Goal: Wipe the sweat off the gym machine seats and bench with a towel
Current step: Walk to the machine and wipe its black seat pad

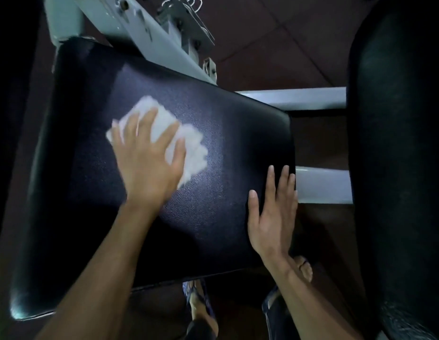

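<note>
White crumpled cloth towel point(164, 138) is lying mid black padded vinyl seat point(213, 217), left hand point(147, 163) pressing it flat; right hand point(272, 217) is resting open, empty, at the seat's edge; bunching risks missed sweat.

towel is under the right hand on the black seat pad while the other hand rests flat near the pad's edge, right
Not quite: the head view shows the white towel under the left hand, pressed on the black seat pad. It is the right hand that rests flat near the pad's edge.
</note>
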